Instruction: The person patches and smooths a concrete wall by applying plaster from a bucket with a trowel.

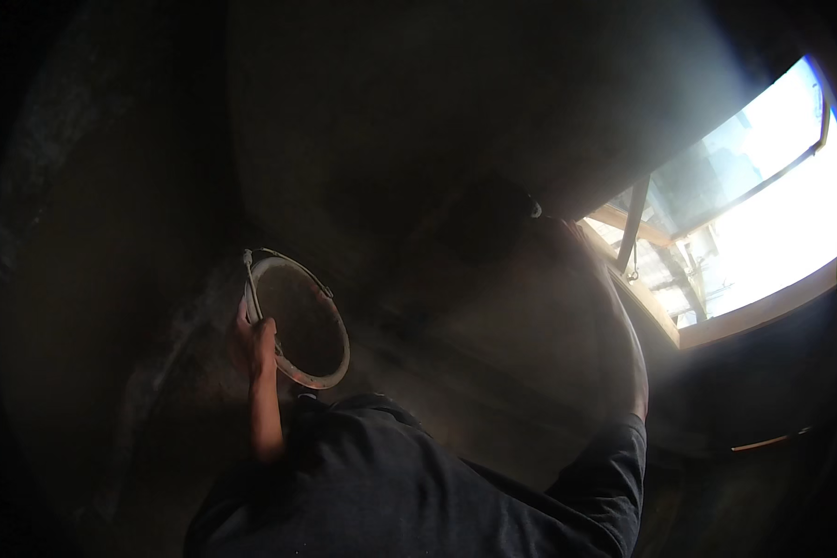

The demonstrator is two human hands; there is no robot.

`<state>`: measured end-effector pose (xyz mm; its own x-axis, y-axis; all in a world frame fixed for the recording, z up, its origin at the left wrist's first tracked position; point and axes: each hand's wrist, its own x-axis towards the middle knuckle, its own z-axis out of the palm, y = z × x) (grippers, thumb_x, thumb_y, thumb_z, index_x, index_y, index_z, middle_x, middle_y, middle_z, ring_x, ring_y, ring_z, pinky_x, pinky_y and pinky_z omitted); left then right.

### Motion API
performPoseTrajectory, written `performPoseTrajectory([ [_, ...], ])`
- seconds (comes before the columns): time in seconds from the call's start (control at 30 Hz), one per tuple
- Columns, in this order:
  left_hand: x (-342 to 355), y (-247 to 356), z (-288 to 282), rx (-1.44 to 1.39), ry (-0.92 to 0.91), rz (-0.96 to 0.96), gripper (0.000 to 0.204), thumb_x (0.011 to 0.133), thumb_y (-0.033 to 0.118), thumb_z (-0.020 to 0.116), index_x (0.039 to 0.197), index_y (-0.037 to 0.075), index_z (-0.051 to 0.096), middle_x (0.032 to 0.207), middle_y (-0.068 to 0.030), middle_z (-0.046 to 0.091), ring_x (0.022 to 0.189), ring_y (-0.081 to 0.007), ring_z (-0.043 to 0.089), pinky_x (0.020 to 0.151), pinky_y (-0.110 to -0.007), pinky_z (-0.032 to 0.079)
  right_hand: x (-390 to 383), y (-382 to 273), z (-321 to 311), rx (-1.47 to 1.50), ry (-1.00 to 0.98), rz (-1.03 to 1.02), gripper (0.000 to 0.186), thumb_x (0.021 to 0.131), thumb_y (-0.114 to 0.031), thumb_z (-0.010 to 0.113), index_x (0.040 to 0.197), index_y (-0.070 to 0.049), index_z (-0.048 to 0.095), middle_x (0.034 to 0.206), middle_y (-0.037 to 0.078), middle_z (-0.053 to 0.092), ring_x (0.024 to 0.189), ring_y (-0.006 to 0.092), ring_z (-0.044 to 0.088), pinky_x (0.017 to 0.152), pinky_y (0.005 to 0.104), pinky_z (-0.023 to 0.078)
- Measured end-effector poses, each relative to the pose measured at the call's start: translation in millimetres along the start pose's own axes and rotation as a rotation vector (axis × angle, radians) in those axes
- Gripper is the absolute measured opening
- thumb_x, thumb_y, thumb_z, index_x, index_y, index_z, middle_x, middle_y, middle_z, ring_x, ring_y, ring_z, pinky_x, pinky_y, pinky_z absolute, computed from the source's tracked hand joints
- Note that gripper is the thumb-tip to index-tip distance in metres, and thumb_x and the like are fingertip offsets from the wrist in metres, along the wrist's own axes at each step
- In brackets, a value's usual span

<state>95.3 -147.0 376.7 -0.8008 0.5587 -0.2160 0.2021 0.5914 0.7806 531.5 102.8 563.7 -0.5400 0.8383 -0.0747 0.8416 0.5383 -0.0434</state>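
Daylight glares white through a wood-framed window [716,177] at right, catching a bucket [343,355] and the left hand [259,339] amid deep shadow; fisheye edges curve into black.

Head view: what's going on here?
The person's left hand grips a round bucket at the left side of its rim, mouth facing the camera. The right arm is stretched out into shadow, its hand too dark to make out. Bright light comes through an open window at right; the rest is dim.
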Motion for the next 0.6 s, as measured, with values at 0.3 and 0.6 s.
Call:
performPoseTrajectory([
  [0.3,10.6,3.1,4.5,0.024,-0.046,-0.025,0.059,0.064,0.019,0.059,0.123,0.021,0.06,0.103,-0.01,0.068,0.093,-0.0304,0.066,0.077,-0.041,0.05,-7.2,39.5,-17.8,-0.132,-0.044,0.123,0.018,0.081,-0.016,0.053,0.09,-0.01,0.067,0.089,0.017,0.068,0.078,0.0359,0.067,0.066,0.0486,0.051],
  [0.6,3.7,12.2,-8.5,-0.055,-0.066,0.036,0.064,0.065,0.006,0.051,0.129,0.006,0.053,0.097,-0.0093,0.066,0.078,-0.0194,0.063,0.072,-0.031,0.048,-22.6,57.5,-32.4,0.044,-0.035,0.165,0.032,0.083,-0.025,0.062,0.111,-0.01,0.065,0.101,0.018,0.067,0.09,0.0312,0.063,0.076,0.0411,0.05],
])
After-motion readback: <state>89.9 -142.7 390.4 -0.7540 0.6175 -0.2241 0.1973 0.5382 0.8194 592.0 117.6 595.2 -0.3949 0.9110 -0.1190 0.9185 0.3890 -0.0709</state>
